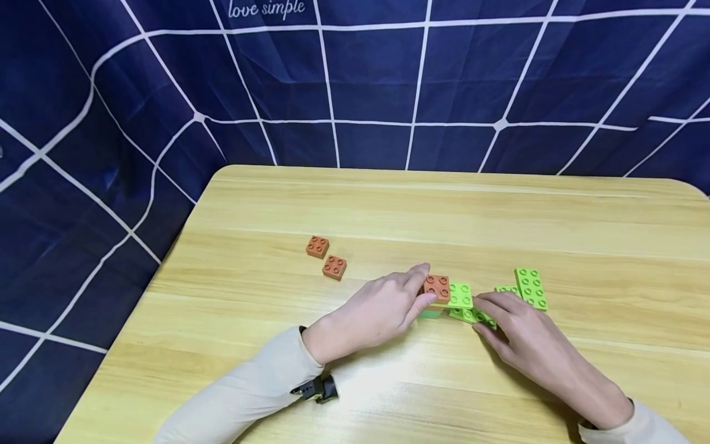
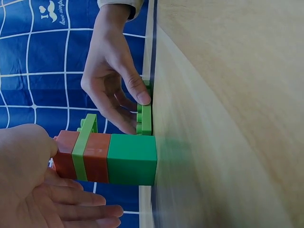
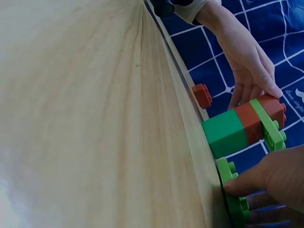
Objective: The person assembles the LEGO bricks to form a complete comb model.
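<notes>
A small tower of toy bricks stands on the table: a dark green block (image 2: 132,159) at the bottom, a red-brown brick (image 2: 96,158), a flat light green brick (image 2: 83,149) jutting out to the right, and a red-brown brick (image 1: 437,287) on top. My left hand (image 1: 374,314) pinches that top brick between thumb and forefinger, the other fingers extended behind the tower. Just right of the tower, my right hand (image 1: 527,342) grips a long light green brick (image 3: 232,194) lying on the table, thumb on the near side. Its far fingers are partly hidden.
Two loose red-brown bricks (image 1: 334,267) lie to the left, beyond my left hand. Behind my right hand are further light green bricks (image 1: 530,288). The wooden table (image 1: 277,203) ends at a dark blue cloth (image 1: 366,80) with white lines.
</notes>
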The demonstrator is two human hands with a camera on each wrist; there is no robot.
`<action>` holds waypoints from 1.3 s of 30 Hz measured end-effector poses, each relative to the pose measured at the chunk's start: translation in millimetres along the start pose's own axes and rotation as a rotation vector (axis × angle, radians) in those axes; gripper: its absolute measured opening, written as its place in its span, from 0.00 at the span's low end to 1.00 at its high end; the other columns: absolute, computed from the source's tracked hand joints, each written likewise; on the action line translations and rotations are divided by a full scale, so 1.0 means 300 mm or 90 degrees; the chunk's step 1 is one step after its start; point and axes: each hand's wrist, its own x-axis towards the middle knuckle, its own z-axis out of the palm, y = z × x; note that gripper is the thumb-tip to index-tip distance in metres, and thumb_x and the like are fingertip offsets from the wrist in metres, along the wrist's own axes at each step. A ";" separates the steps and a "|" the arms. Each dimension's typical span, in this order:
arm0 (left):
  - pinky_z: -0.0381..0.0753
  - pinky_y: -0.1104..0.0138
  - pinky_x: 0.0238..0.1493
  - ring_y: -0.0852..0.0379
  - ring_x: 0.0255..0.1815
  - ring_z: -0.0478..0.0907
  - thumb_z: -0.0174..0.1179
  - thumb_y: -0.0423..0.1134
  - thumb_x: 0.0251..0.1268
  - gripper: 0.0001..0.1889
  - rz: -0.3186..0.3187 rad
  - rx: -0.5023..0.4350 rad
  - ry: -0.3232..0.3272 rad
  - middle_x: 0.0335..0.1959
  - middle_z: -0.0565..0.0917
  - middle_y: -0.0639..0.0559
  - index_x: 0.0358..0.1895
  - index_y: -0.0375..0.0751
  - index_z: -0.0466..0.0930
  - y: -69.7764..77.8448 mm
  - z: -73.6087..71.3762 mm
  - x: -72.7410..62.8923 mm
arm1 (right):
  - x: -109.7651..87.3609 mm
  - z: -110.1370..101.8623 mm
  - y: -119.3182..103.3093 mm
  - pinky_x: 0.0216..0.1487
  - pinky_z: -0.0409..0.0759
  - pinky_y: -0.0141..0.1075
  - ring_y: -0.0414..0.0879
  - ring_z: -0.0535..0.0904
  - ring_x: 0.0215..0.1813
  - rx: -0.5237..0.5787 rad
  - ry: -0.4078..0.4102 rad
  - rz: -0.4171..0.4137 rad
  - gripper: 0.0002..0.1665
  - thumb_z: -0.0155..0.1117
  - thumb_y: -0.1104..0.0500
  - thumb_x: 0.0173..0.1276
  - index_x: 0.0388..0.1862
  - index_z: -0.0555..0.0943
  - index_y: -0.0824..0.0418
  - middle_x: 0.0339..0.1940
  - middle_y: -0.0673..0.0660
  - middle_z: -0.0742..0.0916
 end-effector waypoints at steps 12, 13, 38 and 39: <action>0.72 0.66 0.64 0.47 0.64 0.72 0.34 0.50 0.80 0.30 0.007 0.000 0.008 0.68 0.69 0.37 0.69 0.27 0.62 0.001 0.000 0.002 | -0.004 -0.002 0.001 0.42 0.85 0.52 0.58 0.83 0.44 0.002 -0.002 0.003 0.19 0.66 0.54 0.62 0.46 0.83 0.68 0.43 0.63 0.86; 0.72 0.66 0.64 0.47 0.64 0.72 0.34 0.50 0.80 0.30 0.009 0.000 0.009 0.68 0.69 0.37 0.69 0.27 0.62 0.002 -0.001 0.002 | -0.004 -0.002 0.001 0.42 0.85 0.52 0.58 0.83 0.44 0.003 -0.002 0.003 0.19 0.66 0.55 0.62 0.46 0.83 0.67 0.43 0.63 0.86; 0.73 0.67 0.63 0.48 0.64 0.72 0.34 0.50 0.80 0.30 -0.003 -0.005 0.003 0.67 0.70 0.36 0.69 0.27 0.62 0.011 -0.012 0.004 | 0.007 -0.010 -0.004 0.38 0.86 0.48 0.55 0.83 0.41 0.010 0.013 -0.025 0.40 0.35 0.37 0.76 0.41 0.84 0.67 0.40 0.61 0.86; 0.73 0.67 0.64 0.47 0.64 0.72 0.34 0.50 0.80 0.30 -0.003 -0.005 0.003 0.67 0.70 0.36 0.69 0.27 0.62 0.011 -0.013 0.004 | 0.008 -0.013 -0.004 0.38 0.86 0.49 0.56 0.83 0.41 0.009 0.014 -0.024 0.40 0.34 0.37 0.76 0.41 0.84 0.67 0.40 0.62 0.86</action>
